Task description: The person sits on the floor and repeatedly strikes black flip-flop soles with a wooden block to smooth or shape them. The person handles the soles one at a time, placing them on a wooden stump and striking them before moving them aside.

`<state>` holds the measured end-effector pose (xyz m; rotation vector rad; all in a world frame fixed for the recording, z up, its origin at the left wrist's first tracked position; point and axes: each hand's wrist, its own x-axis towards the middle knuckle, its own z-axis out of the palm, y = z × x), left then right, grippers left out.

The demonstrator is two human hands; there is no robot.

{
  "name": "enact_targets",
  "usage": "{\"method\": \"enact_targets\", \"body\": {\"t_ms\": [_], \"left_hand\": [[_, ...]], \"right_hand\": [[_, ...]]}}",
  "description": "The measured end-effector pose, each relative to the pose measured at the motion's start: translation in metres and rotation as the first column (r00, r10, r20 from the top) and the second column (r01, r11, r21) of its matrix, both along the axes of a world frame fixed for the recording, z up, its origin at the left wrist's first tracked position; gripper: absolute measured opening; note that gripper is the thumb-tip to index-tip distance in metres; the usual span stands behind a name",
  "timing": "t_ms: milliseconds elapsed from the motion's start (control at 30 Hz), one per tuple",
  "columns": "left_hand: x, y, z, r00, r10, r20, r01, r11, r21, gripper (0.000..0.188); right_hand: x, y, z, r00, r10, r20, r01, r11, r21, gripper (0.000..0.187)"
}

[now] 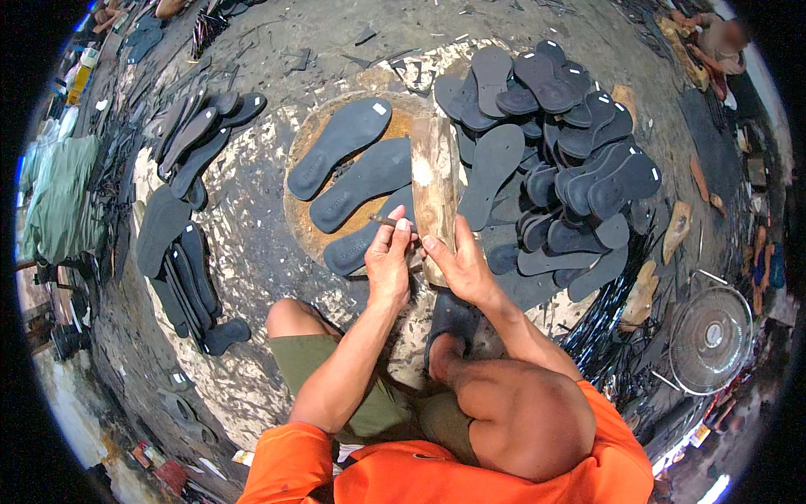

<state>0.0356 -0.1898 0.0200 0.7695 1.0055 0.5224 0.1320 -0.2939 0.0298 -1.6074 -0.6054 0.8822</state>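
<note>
My left hand pinches a slim dark stick-like tool between thumb and fingers; its exact kind is too small to make out. My right hand grips the near part of a worn wooden board, thumb on top and fingers along its right edge. Left of the board, black shoe soles lie on a round brown work surface: a far sole, a middle sole partly under the board, and a near sole partly behind my left hand.
To the right, a big heap of black soles spreads over the floor, with one loose sole beside the board. More soles stand in stacks at left. A round fan is at lower right, near dark strips. Another person sits far right.
</note>
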Motion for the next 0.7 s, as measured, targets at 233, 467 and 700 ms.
{"method": "enact_targets", "body": {"t_ms": [233, 467, 700], "left_hand": [[0.014, 0.055, -0.018, 0.959, -0.179, -0.219, 0.264, 0.847, 0.462, 0.038], [0.021, 0.050, -0.033, 0.888, -0.165, -0.430, 0.424, 0.658, 0.622, 0.023], [0.024, 0.049, -0.030, 0.909, -0.165, -0.382, 0.409, 0.518, 0.751, 0.018]], "right_hand": [[0.012, -0.051, -0.036, 0.991, -0.055, -0.125, 0.033, 0.985, -0.167, 0.048], [0.029, -0.052, -0.010, 0.823, -0.043, -0.566, -0.073, 0.981, -0.182, 0.050], [0.043, -0.044, 0.026, 0.814, -0.057, -0.579, -0.102, 0.966, -0.238, 0.047]]}}
